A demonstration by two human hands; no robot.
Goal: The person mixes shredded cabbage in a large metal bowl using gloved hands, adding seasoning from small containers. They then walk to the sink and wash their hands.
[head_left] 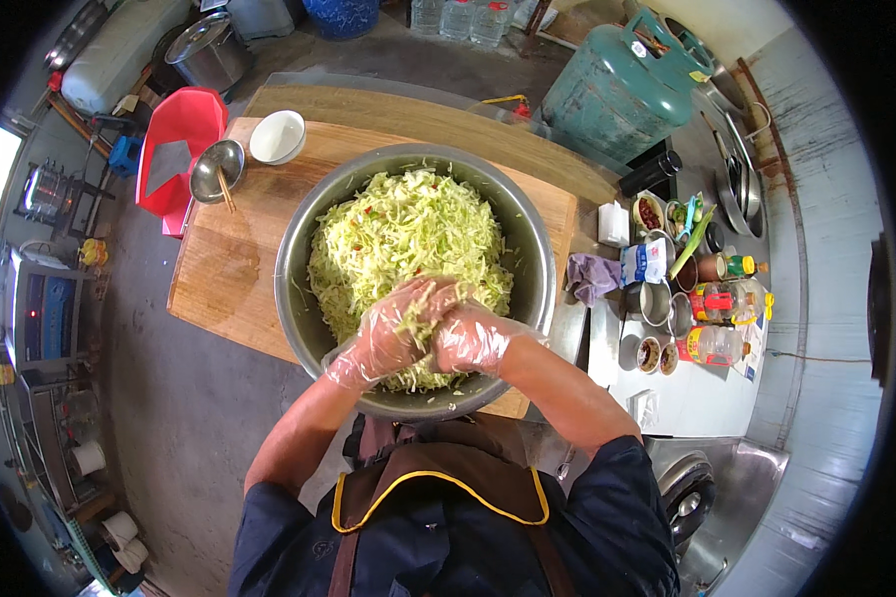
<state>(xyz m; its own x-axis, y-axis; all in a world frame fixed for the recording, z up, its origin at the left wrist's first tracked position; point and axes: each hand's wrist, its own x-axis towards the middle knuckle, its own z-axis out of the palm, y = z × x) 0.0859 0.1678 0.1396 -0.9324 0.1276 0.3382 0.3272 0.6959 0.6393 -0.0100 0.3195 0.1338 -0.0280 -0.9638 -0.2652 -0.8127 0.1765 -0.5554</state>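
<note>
Single head-worn fisheye, looking steeply down over a brown apron with yellow edging at the lower edge. Close range: wide, round, grey metal bowl near mid-frame. Grey wall at right, farther off, bending toward the rim.

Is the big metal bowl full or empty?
Mostly full: shredded green vegetable is heaped in the big metal bowl, though some bare inner wall shows around it.

Left grip, right grip, apparently clasping shredded cabbage, over metal bowl
</note>
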